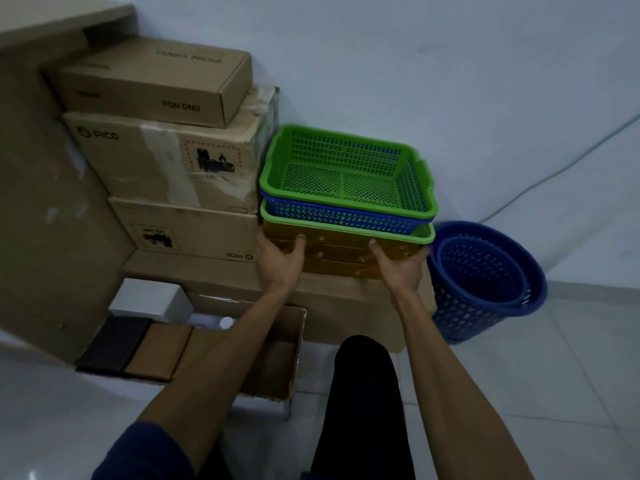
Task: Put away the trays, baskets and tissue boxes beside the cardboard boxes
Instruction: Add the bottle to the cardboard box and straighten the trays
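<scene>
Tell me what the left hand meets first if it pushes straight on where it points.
The left hand grips the stacked yellow plastic trays, so they come first; straight on, it would carry them toward the white wall, though depth is unclear.

A storeroom corner, I'd say, the back of an office perhaps; shipping cartons (166, 161) marked PICO are stacked high against a bare white wall (433, 64); an open carton (277, 362) of small boxes sits on the pale tiled floor (581, 358); plastic baskets (346, 178) are nested in a pile beside round blue bins (485, 282).
</scene>
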